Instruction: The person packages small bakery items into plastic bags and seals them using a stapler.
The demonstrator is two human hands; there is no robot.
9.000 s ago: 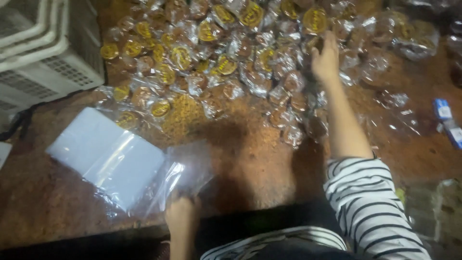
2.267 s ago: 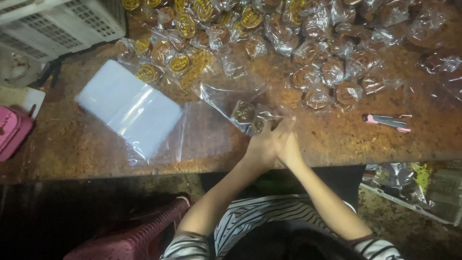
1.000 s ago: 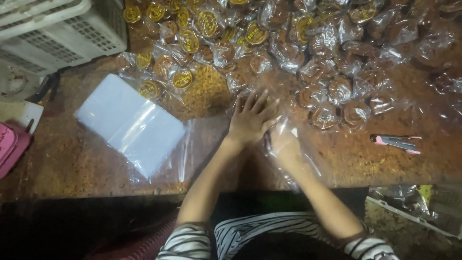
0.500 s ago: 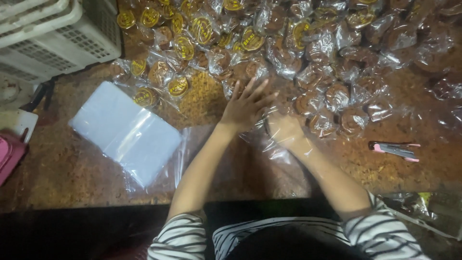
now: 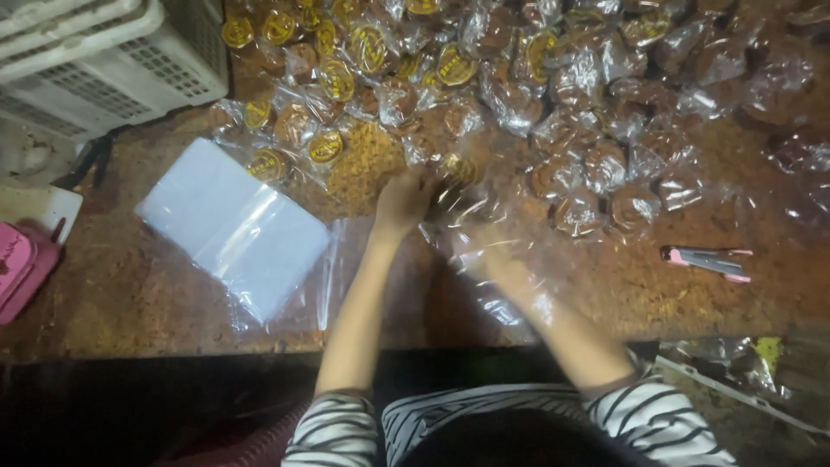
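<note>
Your left hand (image 5: 405, 197) is curled around a small round wrapped cookie (image 5: 456, 169) at frame centre, on the edge of the crinkly cellophane pile (image 5: 553, 78). Your right hand (image 5: 501, 259) is motion-blurred inside a clear, glossy plastic bag (image 5: 484, 251) just below; its grip can't be told. A flat stack of bags (image 5: 233, 229) lies left on the speckled stone counter (image 5: 130, 294).

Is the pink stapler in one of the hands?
No, the pink stapler lies alone on the table, away from the right hand.

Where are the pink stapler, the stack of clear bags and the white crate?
pink stapler (image 5: 707, 262), head view, middle of its body
stack of clear bags (image 5: 235, 227), head view, centre of the top bag
white crate (image 5: 130, 73), head view, slotted side wall
</note>
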